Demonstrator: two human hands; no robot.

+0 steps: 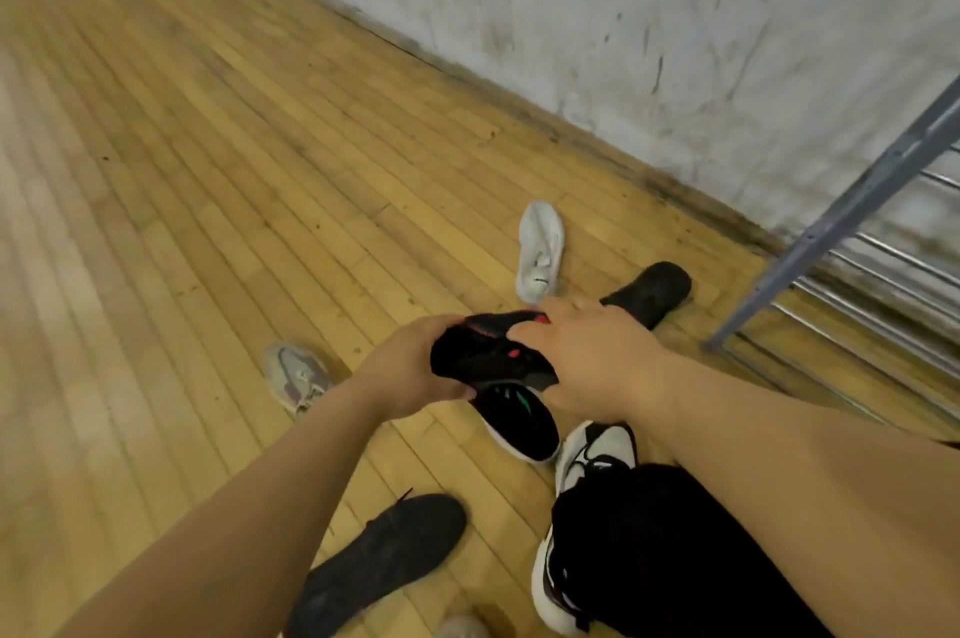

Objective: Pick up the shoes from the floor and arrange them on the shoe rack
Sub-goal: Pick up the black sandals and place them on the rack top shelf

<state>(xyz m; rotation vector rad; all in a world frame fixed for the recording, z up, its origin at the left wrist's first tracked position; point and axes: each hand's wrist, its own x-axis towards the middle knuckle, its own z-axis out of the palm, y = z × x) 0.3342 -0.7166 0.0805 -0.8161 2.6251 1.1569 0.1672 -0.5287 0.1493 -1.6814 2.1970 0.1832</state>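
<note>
I have both hands on 1 black shoe [488,351] with red marks, held above the floor [208,201]: my left hand [410,367] curls around its left end, fingers closed under it, and my right hand [597,362] lies over its right side with fingers bent onto the upper. Just below it a second black shoe [519,419] with a white sole and a green mark sits on the boards; I cannot tell if the 2 touch. The floor is narrow yellow wooden planks, worn and scuffed, running away to my upper left. A white shoe [540,250] lies beyond my hands, toe toward the wall [623,14], and a black shoe [654,292] lies just right of it, partly behind my right hand. A grey shoe [296,377] lies left of my left wrist, and a dark shoe [379,559] sits near the bottom, under my left forearm. My own foot in a white and black sneaker [592,461] stands below my right hand. The wall is white, stained and streaked, with a dark grimy line where it meets the floor. The rack [852,201], grey frame with metal bars, stands at right against the wall.
</note>
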